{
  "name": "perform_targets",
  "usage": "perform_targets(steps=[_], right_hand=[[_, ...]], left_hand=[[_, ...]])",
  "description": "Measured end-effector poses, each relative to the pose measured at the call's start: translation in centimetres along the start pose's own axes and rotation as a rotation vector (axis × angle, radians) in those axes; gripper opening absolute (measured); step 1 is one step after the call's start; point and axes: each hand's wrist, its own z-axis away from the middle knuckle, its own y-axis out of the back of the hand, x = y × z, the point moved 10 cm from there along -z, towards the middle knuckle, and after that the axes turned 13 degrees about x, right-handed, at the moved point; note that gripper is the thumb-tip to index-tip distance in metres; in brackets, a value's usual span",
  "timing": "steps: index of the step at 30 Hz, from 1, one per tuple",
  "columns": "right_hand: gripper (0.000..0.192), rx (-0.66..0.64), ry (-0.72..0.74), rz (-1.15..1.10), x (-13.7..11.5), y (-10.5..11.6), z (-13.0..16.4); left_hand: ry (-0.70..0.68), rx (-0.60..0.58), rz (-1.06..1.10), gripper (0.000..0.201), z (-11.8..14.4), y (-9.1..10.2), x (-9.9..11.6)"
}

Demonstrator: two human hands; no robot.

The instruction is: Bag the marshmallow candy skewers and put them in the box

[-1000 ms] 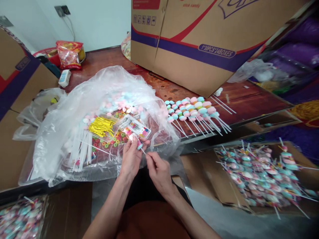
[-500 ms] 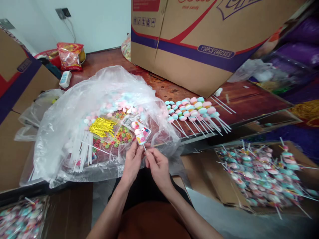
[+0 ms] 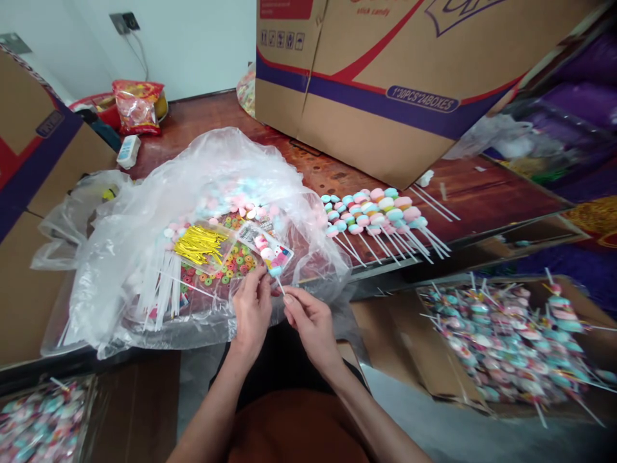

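Left hand point(image 3: 251, 307) pinches the candy skewer point(image 3: 268, 254) just under its lowest candy, fingers closed around the thin white stick. Right hand point(image 3: 308, 316) sits just beside it, thumb and forefinger closed on the bare lower end of the same stick, so both hands grip one skewer between them. The skewer tilts up and away from the hands, its stacked pink, white and blue candies lying over a printed clear wrapper point(image 3: 270, 243) directly beyond the left hand's fingertips.

Beyond and to the left of the left hand spreads a large crumpled clear plastic bag point(image 3: 144, 212) on the wooden surface point(image 3: 482, 193). Inside it lie a packet of gold twist ties point(image 3: 200, 244), a scatter of coloured ring candies point(image 3: 231, 265), a bundle of white sticks point(image 3: 161, 289) and a heap of loose pastel candies point(image 3: 236, 193).

Beyond and to the right of the right hand, a row of finished candy skewers point(image 3: 376, 215) rests on the surface, candy ends pointing away. Behind that row stands a big cardboard carton point(image 3: 385, 71) with purple and red bands. Well to the right of the right hand, and lower than the surface, an open box of wrapped skewers point(image 3: 506, 341) is filled to its rim. Near the left forearm, another box of wrapped candy point(image 3: 38, 418) shows at the frame's corner.
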Motion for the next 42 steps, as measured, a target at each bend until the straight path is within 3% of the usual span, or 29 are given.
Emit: perform_targets(steps=[6, 11, 14, 17, 22, 29, 36, 42], right_hand=[[0.029, -0.003, 0.013, -0.005, 0.1, 0.0, 0.1], [0.029, 0.004, 0.025, 0.006, -0.1, -0.2, 0.2], [0.029, 0.004, 0.014, 0.017, 0.1, -0.2, 0.3], [0.029, 0.01, 0.018, 0.02, 0.1, -0.2, 0.3], [0.03, 0.006, 0.02, 0.026, -0.1, -0.4, 0.2], [0.027, -0.031, 0.1, 0.093, -0.7, -0.8, 0.7], [0.026, 0.046, 0.232, 0.19, -1.8, -0.5, 0.3], [0.027, 0.08, 0.3, 0.222, -2.3, -1.4, 0.2]], left_hand=[[-0.005, 0.057, 0.041, 0.015, -0.6, 0.6, 0.7], [-0.095, 0.028, -0.051, 0.013, -0.9, 0.4, 1.2], [-0.075, 0.031, -0.07, 0.007, -1.0, 0.5, 0.9], [0.086, 0.001, 0.058, 0.005, -1.0, 0.2, -0.4], [0.456, 0.012, 0.385, 0.031, -1.0, -0.4, -2.4], [0.841, -0.12, 0.743, 0.04, -1.7, -3.8, -3.0], [0.874, -0.258, 0.787, 0.038, 0.0, -5.3, -2.1], [0.861, -0.285, 0.82, 0.04, 0.4, -5.1, -1.4]])
